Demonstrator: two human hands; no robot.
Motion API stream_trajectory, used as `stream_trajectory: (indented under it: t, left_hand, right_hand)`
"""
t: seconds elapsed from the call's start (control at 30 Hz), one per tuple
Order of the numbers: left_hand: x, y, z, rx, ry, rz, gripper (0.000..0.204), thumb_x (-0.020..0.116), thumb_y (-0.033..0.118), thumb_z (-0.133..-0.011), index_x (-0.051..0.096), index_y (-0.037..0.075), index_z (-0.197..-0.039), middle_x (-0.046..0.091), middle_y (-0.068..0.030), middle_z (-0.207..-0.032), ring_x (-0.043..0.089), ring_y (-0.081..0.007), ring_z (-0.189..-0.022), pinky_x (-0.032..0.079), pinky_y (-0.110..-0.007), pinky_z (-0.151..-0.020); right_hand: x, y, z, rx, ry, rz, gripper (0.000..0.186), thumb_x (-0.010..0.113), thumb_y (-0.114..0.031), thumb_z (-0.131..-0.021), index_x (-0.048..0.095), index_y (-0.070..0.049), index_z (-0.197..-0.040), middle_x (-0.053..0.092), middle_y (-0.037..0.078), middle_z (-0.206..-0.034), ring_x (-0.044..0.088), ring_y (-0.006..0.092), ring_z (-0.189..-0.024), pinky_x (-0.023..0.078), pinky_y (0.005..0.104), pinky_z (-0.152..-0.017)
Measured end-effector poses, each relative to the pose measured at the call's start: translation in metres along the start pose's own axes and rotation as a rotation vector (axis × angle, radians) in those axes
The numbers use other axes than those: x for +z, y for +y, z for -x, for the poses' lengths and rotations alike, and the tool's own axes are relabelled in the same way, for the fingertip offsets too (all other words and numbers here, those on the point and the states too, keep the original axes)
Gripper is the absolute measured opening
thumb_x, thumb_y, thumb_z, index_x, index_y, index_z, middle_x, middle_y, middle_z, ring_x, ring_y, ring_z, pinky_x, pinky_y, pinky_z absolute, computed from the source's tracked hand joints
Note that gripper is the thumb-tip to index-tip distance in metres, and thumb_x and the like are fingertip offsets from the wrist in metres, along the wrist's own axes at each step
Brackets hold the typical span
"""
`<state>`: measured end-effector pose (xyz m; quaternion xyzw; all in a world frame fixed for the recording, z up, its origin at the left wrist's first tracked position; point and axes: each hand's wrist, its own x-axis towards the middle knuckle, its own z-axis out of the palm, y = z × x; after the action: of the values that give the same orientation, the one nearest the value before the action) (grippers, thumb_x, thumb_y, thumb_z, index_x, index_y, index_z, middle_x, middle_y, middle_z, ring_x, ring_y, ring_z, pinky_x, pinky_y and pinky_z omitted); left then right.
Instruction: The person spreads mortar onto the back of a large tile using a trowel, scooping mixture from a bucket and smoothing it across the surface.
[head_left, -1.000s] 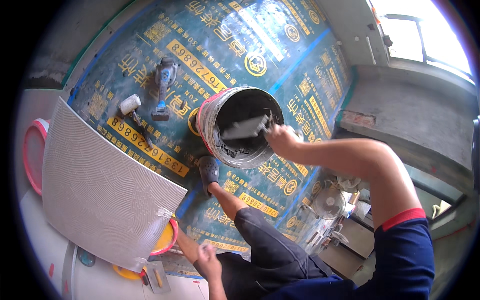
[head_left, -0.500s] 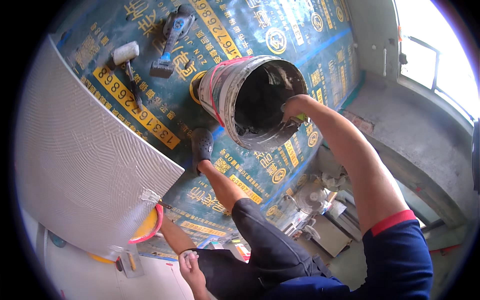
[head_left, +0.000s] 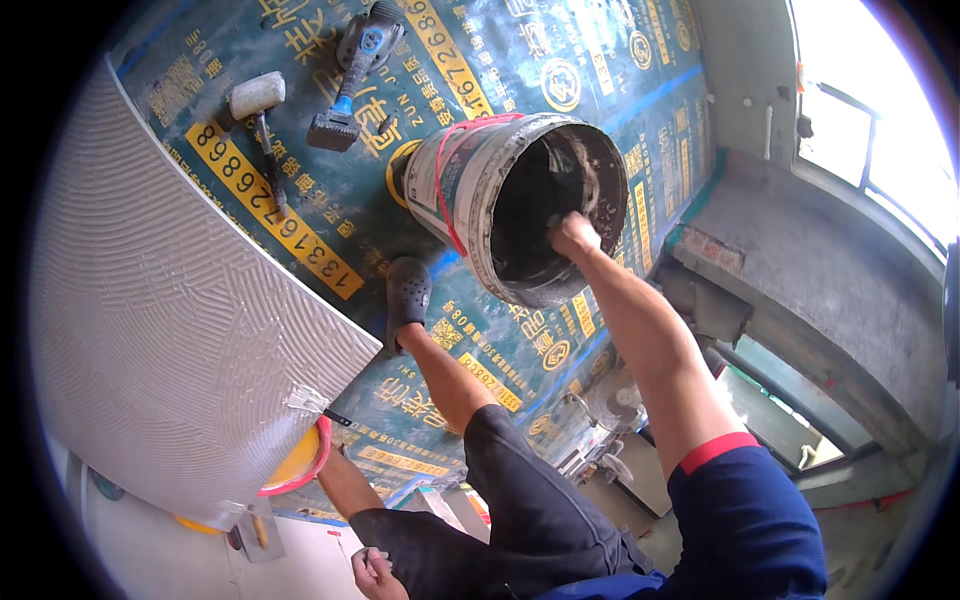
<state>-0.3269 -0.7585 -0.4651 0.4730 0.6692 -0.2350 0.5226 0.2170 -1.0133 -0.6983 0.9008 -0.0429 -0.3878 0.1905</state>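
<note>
My right hand (head_left: 575, 236) reaches into the mouth of a white bucket (head_left: 452, 185) with a dark, mortar-smeared inside. Its fingers are closed; whatever they grip is hidden in the bucket's shadow. Low in the view, my left hand (head_left: 376, 574) rests curled by my thigh, with nothing visible in it. To the left lies a large tile (head_left: 170, 300) whose face is covered with combed ridges of grey adhesive. On the tile's near corner is a small putty knife (head_left: 318, 403) with a dark handle, its blade caked.
A yellow bucket (head_left: 300, 455) with a red rim stands under the tile. A white-headed mallet (head_left: 258, 96) and a blue-and-black power tool (head_left: 352, 80) lie on the green printed floor sheet (head_left: 330, 220). A trowel (head_left: 262, 535) sits beyond the tile's lower edge. A fan (head_left: 608, 405) stands at right.
My right hand has moved from the white bucket's right rim inward, over its middle. A green bit seen by that hand is now hidden. My left hand sits slightly lower in view.
</note>
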Motion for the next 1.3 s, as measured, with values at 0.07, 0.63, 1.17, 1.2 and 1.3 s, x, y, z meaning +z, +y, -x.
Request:
stream_trajectory:
  t: [0.07, 0.63, 1.17, 1.2, 1.3]
  left_hand:
    - [0.008, -0.015, -0.007, -0.102, 0.011, 0.006, 0.021, 0.049, 0.017, -0.095, 0.058, 0.0, -0.103, 0.061, -0.0065, -0.079, 0.054, -0.0156, -0.066, 0.046, -0.028, -0.061]
    - [0.044, 0.009, -0.01, 0.084, 0.218, -0.238, 0.041, 0.039, 0.032, -0.099, 0.053, -0.001, -0.079, 0.05, -0.0057, -0.064, 0.047, -0.0164, -0.06, 0.04, -0.03, -0.059]
    - [0.019, -0.014, -0.001, 0.209, 0.277, -0.192, 0.044, 0.043, 0.034, -0.098, 0.062, -0.003, -0.086, 0.065, -0.0163, -0.075, 0.062, -0.0298, -0.067, 0.048, -0.038, -0.064]
    - [0.014, -0.014, 0.0, 0.262, 0.326, -0.123, 0.043, 0.044, 0.034, -0.097, 0.062, -0.003, -0.085, 0.066, -0.0161, -0.074, 0.063, -0.0284, -0.064, 0.049, -0.039, -0.062]
    - [-0.001, -0.034, -0.011, 0.265, 0.281, -0.008, 0.04, 0.046, 0.032, -0.097, 0.062, -0.002, -0.083, 0.065, -0.0142, -0.071, 0.062, -0.0263, -0.06, 0.047, -0.037, -0.059]
  right_hand:
    - [0.018, 0.011, -0.004, -0.066, -0.033, -0.07, 0.029, 0.06, -0.03, -0.083, 0.068, -0.003, -0.094, 0.068, 0.017, -0.086, 0.068, 0.0261, -0.084, 0.054, 0.0361, -0.07]
    - [0.008, -0.037, 0.041, 0.247, -0.165, -1.589, 0.014, 0.064, -0.009, -0.075, 0.056, -0.002, -0.066, 0.052, 0.004, -0.056, 0.049, 0.0155, -0.044, 0.038, 0.0301, -0.041]
    - [-0.023, -0.014, 0.189, 0.007, 0.449, -1.592, 0.02, 0.069, -0.019, -0.08, 0.056, -0.008, -0.07, 0.048, -0.004, -0.058, 0.041, 0.0075, -0.05, 0.033, 0.0269, -0.045]
    - [-0.038, -0.016, 0.22, 0.008, 0.417, -1.655, 0.021, 0.068, -0.02, -0.081, 0.056, -0.008, -0.069, 0.049, -0.003, -0.058, 0.041, 0.0079, -0.049, 0.033, 0.0268, -0.045]
    - [-0.06, -0.012, 0.295, -0.25, 0.475, -1.514, 0.024, 0.061, -0.021, -0.086, 0.054, -0.006, -0.069, 0.048, -0.001, -0.057, 0.044, 0.0089, -0.048, 0.033, 0.0253, -0.046]
